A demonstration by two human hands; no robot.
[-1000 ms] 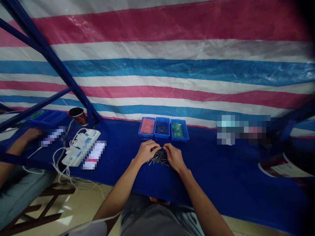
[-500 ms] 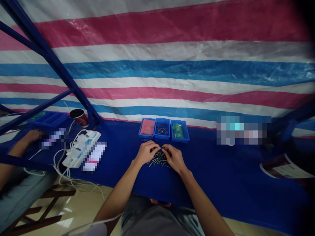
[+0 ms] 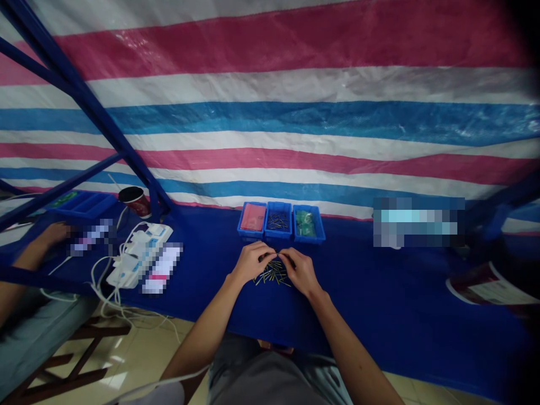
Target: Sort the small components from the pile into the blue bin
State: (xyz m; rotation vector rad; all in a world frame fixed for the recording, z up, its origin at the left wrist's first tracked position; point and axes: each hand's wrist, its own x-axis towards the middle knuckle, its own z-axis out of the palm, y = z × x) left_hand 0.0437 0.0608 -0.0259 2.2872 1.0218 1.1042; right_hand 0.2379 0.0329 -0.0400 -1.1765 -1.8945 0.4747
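Note:
Just behind a loose pile of thin metal pin-like pieces [image 3: 272,274], my two hands meet at their fingertips. Thumb and fingers of my left hand [image 3: 252,262] are pinched together. My right hand [image 3: 300,271] is pinched too, its fingertips against those of the left. Whatever lies between them is too small and too hidden to name. Beyond the hands stand three small blue bins: one holds red flat packets [image 3: 253,217], the middle one dark thin metal pieces [image 3: 278,221], the right one green pieces in clear plastic [image 3: 305,224].
On the blue table, a white power strip [image 3: 141,253] with tangled cables lies left, beside a blurred-out phone-like object [image 3: 162,269]. A dark red cup [image 3: 135,201] stands by the blue frame. Another person's hand [image 3: 57,233] rests far left. A larger cup-like container [image 3: 489,286] is at right.
The fingertips of my two hands have drawn slightly closer together, and the right fingers have straightened a little. The pile and bins look the same.

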